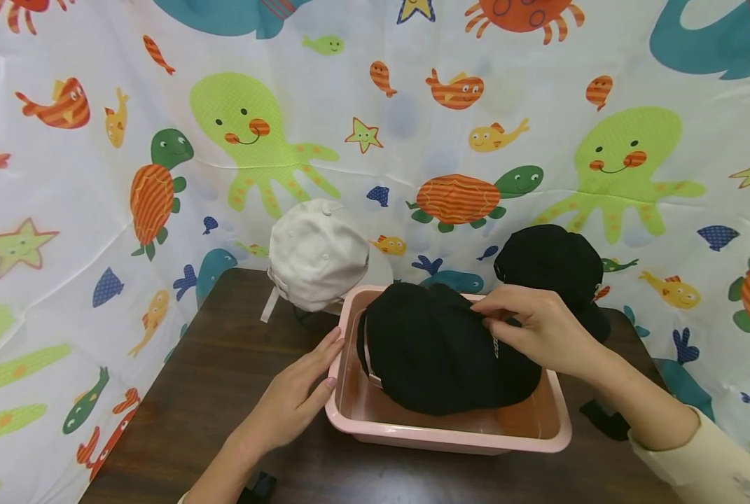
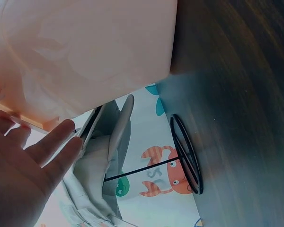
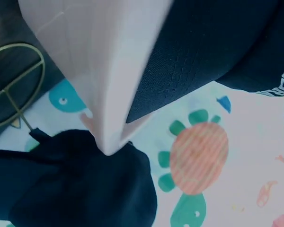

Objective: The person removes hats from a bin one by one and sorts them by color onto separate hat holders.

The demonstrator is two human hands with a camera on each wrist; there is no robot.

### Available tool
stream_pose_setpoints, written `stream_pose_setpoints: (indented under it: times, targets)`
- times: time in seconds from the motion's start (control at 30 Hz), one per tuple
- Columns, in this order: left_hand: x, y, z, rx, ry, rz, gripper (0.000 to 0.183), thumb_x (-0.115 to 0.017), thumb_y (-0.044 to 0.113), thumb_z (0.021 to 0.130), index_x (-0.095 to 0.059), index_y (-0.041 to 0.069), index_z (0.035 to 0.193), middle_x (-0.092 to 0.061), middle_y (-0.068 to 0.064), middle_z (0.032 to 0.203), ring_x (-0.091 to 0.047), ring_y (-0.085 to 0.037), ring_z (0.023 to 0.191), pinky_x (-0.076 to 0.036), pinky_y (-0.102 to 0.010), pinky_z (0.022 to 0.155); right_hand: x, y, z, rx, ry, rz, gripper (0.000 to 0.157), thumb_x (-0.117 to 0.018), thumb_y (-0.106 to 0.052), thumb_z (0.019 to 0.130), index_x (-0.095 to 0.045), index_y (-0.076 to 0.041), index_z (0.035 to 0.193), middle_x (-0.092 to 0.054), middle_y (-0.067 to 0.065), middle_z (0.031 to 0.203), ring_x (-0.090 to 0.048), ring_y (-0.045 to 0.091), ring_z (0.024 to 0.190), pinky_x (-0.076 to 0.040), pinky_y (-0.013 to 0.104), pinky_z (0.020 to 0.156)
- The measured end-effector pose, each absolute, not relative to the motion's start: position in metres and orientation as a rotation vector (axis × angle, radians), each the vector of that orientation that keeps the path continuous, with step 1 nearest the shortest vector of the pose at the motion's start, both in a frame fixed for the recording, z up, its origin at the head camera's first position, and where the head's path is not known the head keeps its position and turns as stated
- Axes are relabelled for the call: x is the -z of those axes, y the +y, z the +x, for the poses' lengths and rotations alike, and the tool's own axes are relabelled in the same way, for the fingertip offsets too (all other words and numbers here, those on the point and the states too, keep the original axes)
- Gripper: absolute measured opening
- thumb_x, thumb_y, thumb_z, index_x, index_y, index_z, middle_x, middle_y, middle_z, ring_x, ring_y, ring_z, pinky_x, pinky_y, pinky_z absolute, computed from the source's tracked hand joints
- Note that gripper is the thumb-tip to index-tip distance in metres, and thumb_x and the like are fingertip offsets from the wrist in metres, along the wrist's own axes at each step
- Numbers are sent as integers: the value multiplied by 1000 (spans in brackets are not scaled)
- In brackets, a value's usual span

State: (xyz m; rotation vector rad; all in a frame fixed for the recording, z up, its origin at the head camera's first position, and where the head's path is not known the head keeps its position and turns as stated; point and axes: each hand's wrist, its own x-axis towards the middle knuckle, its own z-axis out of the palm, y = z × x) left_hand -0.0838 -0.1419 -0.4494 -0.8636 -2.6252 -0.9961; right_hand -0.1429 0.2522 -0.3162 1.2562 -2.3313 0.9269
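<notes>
A black cap (image 1: 438,350) with small white lettering lies in a pink plastic basin (image 1: 447,437), its strap side toward the left. My right hand (image 1: 541,325) is over the cap's right part and pinches its fabric between thumb and fingers near the lettering. In the right wrist view the cap (image 3: 194,52) shows above the basin's wall (image 3: 90,56), and that hand is barely in frame. My left hand (image 1: 295,392) rests its fairly straight fingers against the basin's left rim. The left wrist view shows this hand (image 2: 28,165) touching the rim from outside.
Behind the basin to the left, a white cap (image 1: 318,255) sits on a black wire stand (image 2: 187,156). Another black cap (image 1: 547,266) is at the back right, with a wire stand (image 3: 19,85) near it. A patterned curtain (image 1: 400,133) hangs behind the dark wooden table (image 1: 179,399).
</notes>
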Motion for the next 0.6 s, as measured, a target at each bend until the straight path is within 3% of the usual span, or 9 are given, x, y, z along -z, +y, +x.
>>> stream_pose_setpoints:
  times: [0.27, 0.47, 0.6]
  targets:
    - [452, -141, -85, 981, -2612, -859, 58, -55, 23, 108, -39, 16, 163, -31, 1, 171, -39, -20, 152, -39, -46, 117, 302, 257, -143, -889, -2292, 1231, 47, -72, 23, 75, -78, -12, 106, -71, -7, 92, -57, 4, 79, -47, 21, 64]
    - [452, -141, -85, 989, -2604, -859, 58, -55, 22, 108, -39, 16, 163, -31, 0, 171, -39, -21, 152, -40, -52, 115, 293, 263, -142, -885, -2277, 1229, 51, -73, 25, 73, -78, -12, 107, -72, -7, 96, -59, 4, 82, -50, 17, 70]
    - [452, -141, -85, 995, -2617, -854, 58, -55, 23, 108, -38, 17, 164, -29, 2, 171, -37, -19, 152, -37, -43, 119, 286, 268, -141, -890, -2248, 1230, 53, -74, 26, 71, -78, -11, 108, -73, -5, 97, -60, 4, 82, -50, 17, 69]
